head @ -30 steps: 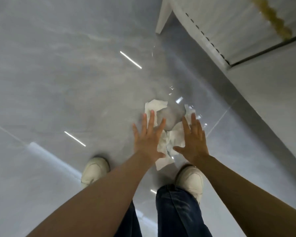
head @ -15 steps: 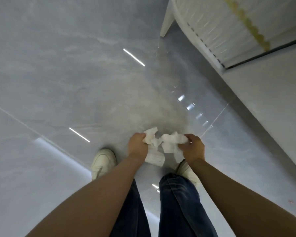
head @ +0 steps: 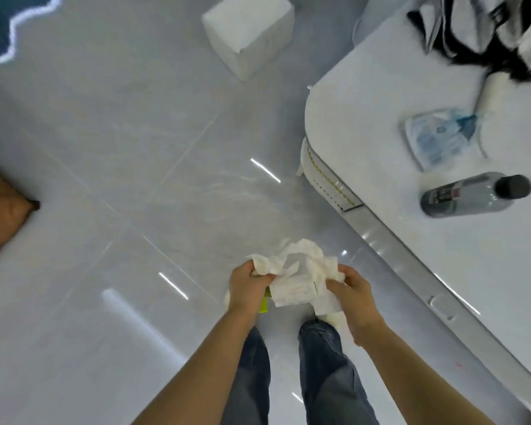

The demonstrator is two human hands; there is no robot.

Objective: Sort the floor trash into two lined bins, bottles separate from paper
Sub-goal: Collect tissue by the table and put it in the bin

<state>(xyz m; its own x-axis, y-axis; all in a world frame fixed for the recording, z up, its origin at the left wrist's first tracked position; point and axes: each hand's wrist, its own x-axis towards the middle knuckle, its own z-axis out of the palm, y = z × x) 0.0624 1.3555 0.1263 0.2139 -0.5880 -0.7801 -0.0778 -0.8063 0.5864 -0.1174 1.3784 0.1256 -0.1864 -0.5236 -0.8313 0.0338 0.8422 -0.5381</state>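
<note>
A bundle of crumpled white paper point(head: 295, 273) hangs between both hands, above the glossy grey floor and in front of my legs. My left hand point(head: 248, 286) grips its left end with curled fingers. My right hand point(head: 351, 291) grips the right end the same way. A small yellow-green scrap point(head: 263, 304) shows under the left hand. On the white table to the right lies a clear plastic bottle point(head: 472, 194) with a dark cap, on its side. No bin is in view.
The white table point(head: 365, 111) fills the right side, its edge close to my right arm. On it lie a blue-printed packet point(head: 439, 139) and dark-and-white items point(head: 488, 29). A white box point(head: 249, 32) stands on the far floor. Brown furniture point(head: 0, 207) sits at the left edge.
Both hands went from spread open over the paper on the floor to gripping it and lifting it. My view rose, so the table top and bottle came into sight.
</note>
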